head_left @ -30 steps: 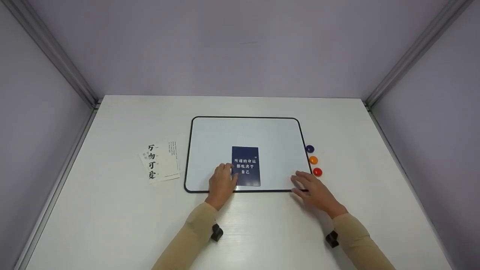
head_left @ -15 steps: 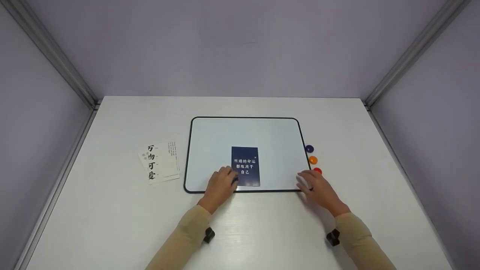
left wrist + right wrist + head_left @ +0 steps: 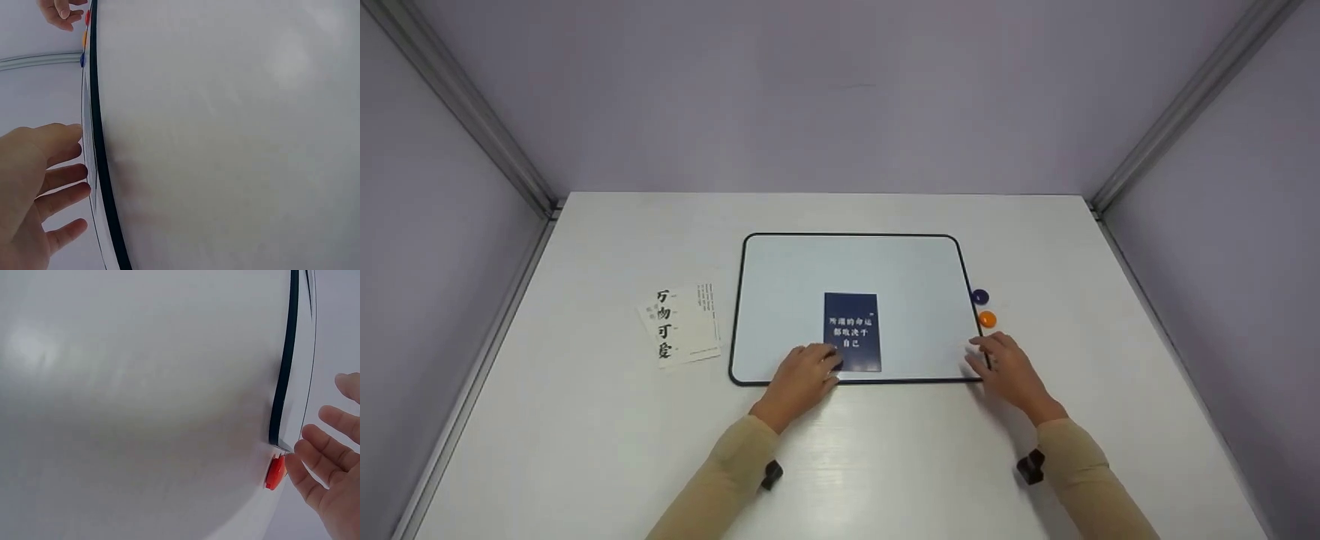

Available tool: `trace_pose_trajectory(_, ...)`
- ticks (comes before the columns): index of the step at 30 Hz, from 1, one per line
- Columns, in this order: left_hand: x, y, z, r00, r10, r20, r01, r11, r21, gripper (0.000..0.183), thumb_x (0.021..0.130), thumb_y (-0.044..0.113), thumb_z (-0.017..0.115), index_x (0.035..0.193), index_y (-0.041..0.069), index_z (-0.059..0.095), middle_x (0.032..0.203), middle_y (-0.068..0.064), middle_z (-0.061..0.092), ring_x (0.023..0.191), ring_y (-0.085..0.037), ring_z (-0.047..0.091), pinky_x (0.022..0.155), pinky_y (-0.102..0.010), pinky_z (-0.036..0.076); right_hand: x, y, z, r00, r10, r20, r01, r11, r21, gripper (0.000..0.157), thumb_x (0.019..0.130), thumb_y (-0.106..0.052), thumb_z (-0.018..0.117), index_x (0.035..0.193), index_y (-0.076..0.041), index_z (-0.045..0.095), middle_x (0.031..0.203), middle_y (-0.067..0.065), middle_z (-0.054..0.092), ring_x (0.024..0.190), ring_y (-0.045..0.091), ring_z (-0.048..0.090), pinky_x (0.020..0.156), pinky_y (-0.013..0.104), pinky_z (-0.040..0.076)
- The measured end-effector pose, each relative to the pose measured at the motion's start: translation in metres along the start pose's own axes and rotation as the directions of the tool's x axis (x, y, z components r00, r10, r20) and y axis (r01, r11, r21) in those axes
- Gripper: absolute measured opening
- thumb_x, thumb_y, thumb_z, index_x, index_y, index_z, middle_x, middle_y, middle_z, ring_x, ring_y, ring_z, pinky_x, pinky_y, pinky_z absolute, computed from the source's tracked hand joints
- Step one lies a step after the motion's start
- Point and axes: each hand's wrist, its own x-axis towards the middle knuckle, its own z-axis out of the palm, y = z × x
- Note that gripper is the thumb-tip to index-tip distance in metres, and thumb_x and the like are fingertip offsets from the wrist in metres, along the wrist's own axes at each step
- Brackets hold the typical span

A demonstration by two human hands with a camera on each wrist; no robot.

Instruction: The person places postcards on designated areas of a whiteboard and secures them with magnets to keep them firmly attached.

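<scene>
A dark blue card with white Chinese writing lies on the lower middle of a black-edged whiteboard. My left hand is at the card's lower left corner, its fingertips overlapping that corner in the head view. In the left wrist view its fingers are extended and spread. Over the board's lower right corner is my right hand, fingers loosely bent and holding nothing. Its fingertips are close to a red round magnet, which the hand hides in the head view.
An orange magnet and a dark purple one line the board's right edge. Left of the board, pale cards with black writing overlap on the white table. Light walls enclose the table's back and sides.
My right hand has shifted right and slightly away from me, covering the red magnet in the head view. The left hand has slid down toward the card's lower corner. The blue card stays put.
</scene>
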Motion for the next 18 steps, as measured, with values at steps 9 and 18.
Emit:
trace_pose_trajectory(9,-0.004,0.002,-0.004,0.998,0.034,0.052,-0.034,0.999,0.001,0.039,0.085,0.032,0.059,0.117,0.01,0.059,0.121,-0.007,0.053,0.112,-0.019,0.049,0.091,-0.036,0.041,0.008,0.008,-0.002,0.998,0.006,-0.056,-0.003,0.999,0.05,0.024,0.085,-0.015,0.061,0.104,0.0,0.061,0.082,0.008,0.052,0.076,0.021,0.05,0.063,0.033,0.044)
trace_pose_trajectory(18,-0.005,0.004,-0.003,0.994,0.018,0.107,-0.018,1.0,-0.004,0.039,0.087,0.033,0.057,0.119,0.011,0.057,0.126,-0.008,0.049,0.116,-0.021,0.045,0.094,-0.037,0.038,0.017,0.015,-0.006,0.996,0.065,-0.058,-0.062,0.997,0.052,0.023,0.085,-0.015,0.061,0.101,0.001,0.061,0.076,0.006,0.048,0.068,0.018,0.045,0.057,0.028,0.041)
